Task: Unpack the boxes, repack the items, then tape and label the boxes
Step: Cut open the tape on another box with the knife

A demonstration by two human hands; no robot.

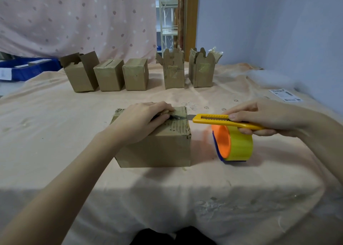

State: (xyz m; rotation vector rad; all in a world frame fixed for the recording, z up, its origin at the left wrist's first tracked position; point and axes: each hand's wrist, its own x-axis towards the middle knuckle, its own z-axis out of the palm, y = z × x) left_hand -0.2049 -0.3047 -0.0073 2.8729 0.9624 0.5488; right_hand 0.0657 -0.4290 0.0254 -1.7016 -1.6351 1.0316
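Looks like the unpacking step: the left hand [143, 120] presses flat on the box [154, 140] near the table's middle while the right hand [259, 117] grips the yellow knife [222, 121], blade at the top's right edge, so next probably needs a shallow slice along the tape seam.

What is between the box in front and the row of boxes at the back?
Nothing stands there. In the head view, only bare peach cloth lies between the near box, which the left hand presses, and the back row of boxes.
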